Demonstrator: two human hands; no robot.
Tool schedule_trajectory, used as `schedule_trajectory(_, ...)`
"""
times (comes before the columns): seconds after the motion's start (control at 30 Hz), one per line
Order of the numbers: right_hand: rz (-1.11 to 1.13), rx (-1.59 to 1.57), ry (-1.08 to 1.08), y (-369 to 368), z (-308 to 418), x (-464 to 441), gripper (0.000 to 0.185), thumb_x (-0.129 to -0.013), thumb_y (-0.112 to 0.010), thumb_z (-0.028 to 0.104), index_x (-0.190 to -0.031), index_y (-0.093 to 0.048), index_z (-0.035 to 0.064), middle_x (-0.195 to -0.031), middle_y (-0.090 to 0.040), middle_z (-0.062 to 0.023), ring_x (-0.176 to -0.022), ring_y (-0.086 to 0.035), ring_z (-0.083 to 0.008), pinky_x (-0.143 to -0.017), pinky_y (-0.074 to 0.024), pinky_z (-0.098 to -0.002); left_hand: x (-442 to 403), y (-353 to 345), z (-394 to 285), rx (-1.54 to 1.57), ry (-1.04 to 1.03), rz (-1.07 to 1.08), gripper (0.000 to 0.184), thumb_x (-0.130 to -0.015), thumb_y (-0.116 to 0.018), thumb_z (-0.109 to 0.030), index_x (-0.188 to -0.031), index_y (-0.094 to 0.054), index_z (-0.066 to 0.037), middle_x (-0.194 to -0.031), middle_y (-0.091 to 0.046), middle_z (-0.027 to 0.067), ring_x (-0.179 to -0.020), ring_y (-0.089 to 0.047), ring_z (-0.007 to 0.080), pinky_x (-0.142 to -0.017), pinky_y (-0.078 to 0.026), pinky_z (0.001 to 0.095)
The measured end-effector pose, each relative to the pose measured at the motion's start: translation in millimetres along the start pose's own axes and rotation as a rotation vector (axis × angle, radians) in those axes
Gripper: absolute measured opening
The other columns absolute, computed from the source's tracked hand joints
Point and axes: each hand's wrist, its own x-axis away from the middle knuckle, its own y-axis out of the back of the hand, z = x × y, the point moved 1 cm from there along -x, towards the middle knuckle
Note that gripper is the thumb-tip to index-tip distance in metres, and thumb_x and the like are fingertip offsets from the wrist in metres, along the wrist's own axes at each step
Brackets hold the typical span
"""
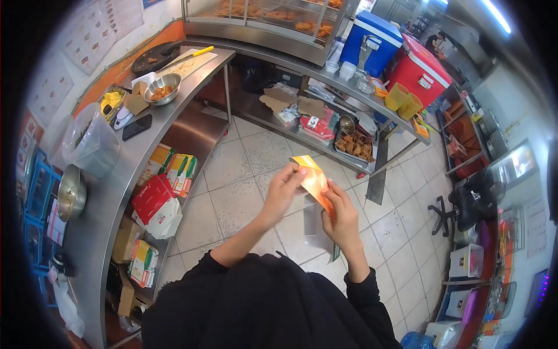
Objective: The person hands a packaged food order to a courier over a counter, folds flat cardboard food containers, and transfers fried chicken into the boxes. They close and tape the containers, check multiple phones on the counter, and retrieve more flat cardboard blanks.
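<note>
Both hands are raised in front of my body, above the tiled floor, closed on one flat orange and yellow printed card piece (314, 179). My left hand (285, 187) pinches its upper left edge between thumb and fingers. Lower down on the right side, my right hand (343, 216) grips the same piece. It looks like a folded paper food sleeve, though its exact kind is unclear. Below it, partly behind my right hand, a pale grey-white shape (314, 224) shows; I cannot make out what it is.
On the left steel counter (125, 168) are a metal bowl of food (162, 89), a phone (137, 127), a yellow-handled knife (200, 52) and a clear tub (93, 142). Printed cartons (157, 203) fill the shelf below. Ahead, a tray of fried chicken (356, 146) sits under blue (372, 43) and red coolers (417, 70).
</note>
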Motion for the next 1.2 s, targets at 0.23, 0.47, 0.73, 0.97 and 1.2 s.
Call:
schedule_trajectory(0.23,0.127,-0.37,-0.128,8,-17,-1,0.033,-0.061,-0.04,-0.011,-0.089,-0.052,0.0014,-0.1,-0.05,-0.0145,-0.087,-0.052,-0.0239,-0.072,-0.0422,-0.0279,0,38,-26,-0.211,0.069,0.116,0.019,-0.075,-0.049,-0.016,-0.083,-0.055,0.001,-0.08,-0.053,0.0035,-0.073,-0.05,0.0082,-0.07,-0.041,0.0221)
schedule_trajectory(0.47,0.185,-0.765,-0.389,-10,-35,-7,0.018,-0.073,-0.042,-0.001,-0.089,-0.051,-0.0004,-0.096,-0.053,-0.0128,-0.062,-0.054,-0.012,-0.053,-0.0429,-0.023,2,50,-28,-0.289,0.112,0.074,0.018,-0.072,-0.053,-0.013,-0.085,-0.054,0.0,-0.082,-0.055,0.0054,-0.074,-0.052,0.01,-0.067,-0.043,0.0213)
schedule_trajectory(0.73,0.058,-0.266,-0.003,-18,-11,-23,0.012,-0.068,-0.058,0.007,-0.077,-0.054,-0.0008,-0.074,-0.057,-0.0097,-0.063,-0.055,-0.0127,-0.055,-0.044,-0.0241,14,44,-12,-0.325,-0.009,0.107,0.016,-0.073,-0.052,-0.008,-0.085,-0.052,0.001,-0.081,-0.055,0.0049,-0.073,-0.052,0.0097,-0.067,-0.043,0.0214)
schedule_trajectory(0.97,0.173,-0.937,-0.381,-32,-20,-23,0.007,-0.073,-0.054,0.008,-0.071,-0.051,0.0012,-0.066,-0.054,-0.0015,-0.057,-0.046,-0.0074,-0.054,-0.0358,-0.0168,24,59,-20,-0.238,-0.067,0.219,0.018,-0.071,-0.055,-0.007,-0.088,-0.049,0.0,-0.083,-0.054,0.0047,-0.076,-0.051,0.0101,-0.072,-0.041,0.0236)
schedule_trajectory(1.2,0.271,-1.14,-0.444,-48,-1,-35,0.01,-0.073,-0.054,0.01,-0.069,-0.053,0.0003,-0.087,-0.051,-0.0073,-0.073,-0.047,-0.0102,-0.064,-0.0368,-0.0221,29,76,-27,-0.325,-0.219,0.155,0.018,-0.069,-0.059,-0.006,-0.084,-0.05,0.0,-0.078,-0.055,0.0046,-0.073,-0.052,0.0081,-0.068,-0.041,0.0212)
